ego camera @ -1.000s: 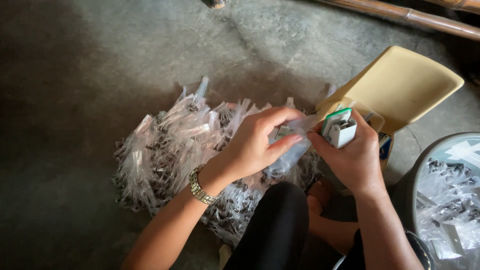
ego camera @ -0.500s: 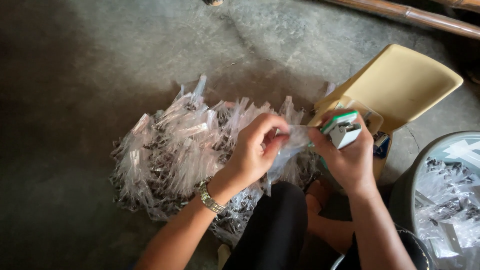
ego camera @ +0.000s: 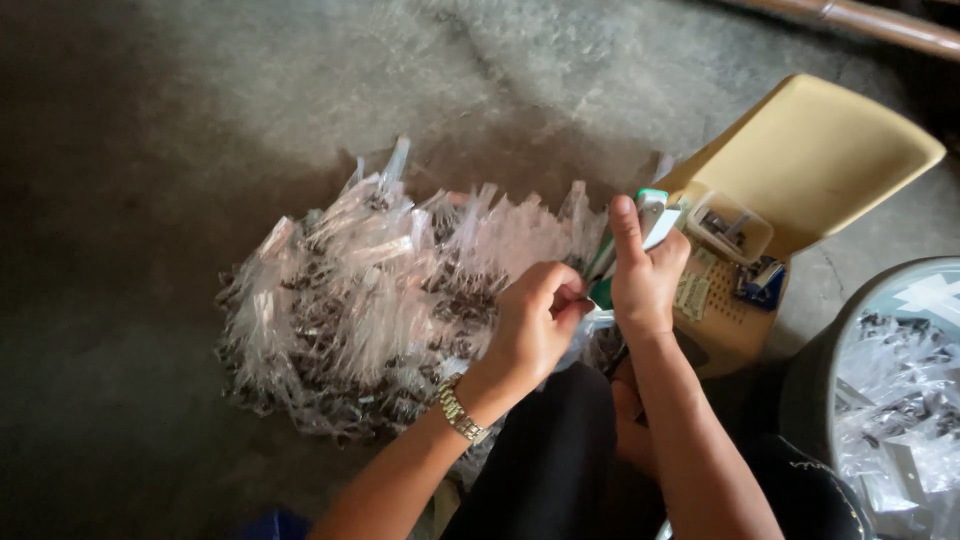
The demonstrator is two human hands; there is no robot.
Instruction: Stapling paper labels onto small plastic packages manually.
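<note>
The grey concrete floor takes up most of what I can see from here, and spread across it is a wide heap of small clear plastic packets, each with dark little pieces inside, crinkled and catching the light. To the right stands a pale yellow plastic case with its lid tipped open, a small clear box of bits sitting in its tray, and at the far right edge a round tub lined with more of the same packets. Closer in, the person's left hand, a metal watch on its wrist, is closed with thumb and fingers pinching the top of one clear packet just in front of the knees, right against the other hand. The right hand is wrapped around a small white-and-green stapler, thumb pointing up along it, the tool held upright just above the pinched packet (whether its mouth is actually on the plastic I cannot tell, the fingers hide it). To my eye the stapling goes well only if the folded mouth of the packet is kept flat and taut between the left fingertips, with the fingers clear of the stapler's nose, and the squeeze made squarely so the staple bites through both layers. The packet itself looks thin, glossy and limp, easily bunched.
</note>
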